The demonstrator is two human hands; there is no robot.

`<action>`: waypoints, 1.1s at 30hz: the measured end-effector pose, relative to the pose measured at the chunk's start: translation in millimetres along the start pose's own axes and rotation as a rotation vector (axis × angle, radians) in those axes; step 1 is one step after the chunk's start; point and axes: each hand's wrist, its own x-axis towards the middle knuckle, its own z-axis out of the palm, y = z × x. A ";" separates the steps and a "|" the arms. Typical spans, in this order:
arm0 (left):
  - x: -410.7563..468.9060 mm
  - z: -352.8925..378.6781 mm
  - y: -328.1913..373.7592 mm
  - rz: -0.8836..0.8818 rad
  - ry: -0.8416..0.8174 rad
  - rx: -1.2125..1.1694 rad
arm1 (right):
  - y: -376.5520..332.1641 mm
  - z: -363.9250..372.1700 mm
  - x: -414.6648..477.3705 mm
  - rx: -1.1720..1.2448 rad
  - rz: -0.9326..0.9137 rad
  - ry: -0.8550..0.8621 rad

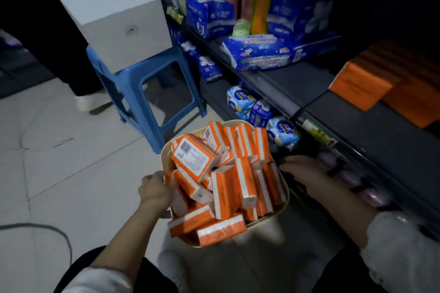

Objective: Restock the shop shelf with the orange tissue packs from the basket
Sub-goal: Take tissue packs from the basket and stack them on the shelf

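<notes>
**Status: Restock Barely Begun, Basket Full**

1. Progress. The cream plastic basket (164, 152) is held low in front of the person, just beside the front edge of the dark metal shop shelf (357, 140). It is heaped to the rim with small orange-and-white tissue packs (223, 188), lying jumbled at all angles. On the shelf, up and to the right, a block of orange wrapped stock (362, 85) already sits in the gloom; whether it is the same product cannot be confirmed. Dark bare shelf surface shows in front of that block. Judged from the full basket, nearly all of the transfer remains to be done.

2. Left hand (154, 188). It grips the basket's left rim, fingers curled over the edge and touching the nearest packs. It holds no pack on its own.

3. Right hand (302, 171). It lies against the basket's right rim, between the basket and the shelf edge. Its fingers are in shadow, so their curl cannot be told. No pack is seen in it.

4. Surroundings. A blue plastic stool (133, 83) carrying a white cardboard box (114, 19) stands behind the basket. Blue-wrapped packs (257, 52) occupy the shelf farther along.
</notes>
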 end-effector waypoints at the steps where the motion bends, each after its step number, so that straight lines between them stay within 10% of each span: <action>1: -8.8 -2.8 5.1 0.091 0.011 0.015 | 0.6 -0.9 -7.4 -0.003 -0.024 -0.022; 27: -27.9 38.3 92.6 0.420 -0.009 0.092 | 11.6 77.6 -14.4 -0.708 -0.083 -0.114; 33: -40.3 11.3 88.0 0.382 0.055 -0.125 | -7.6 34.4 -27.0 -0.453 -0.054 -0.098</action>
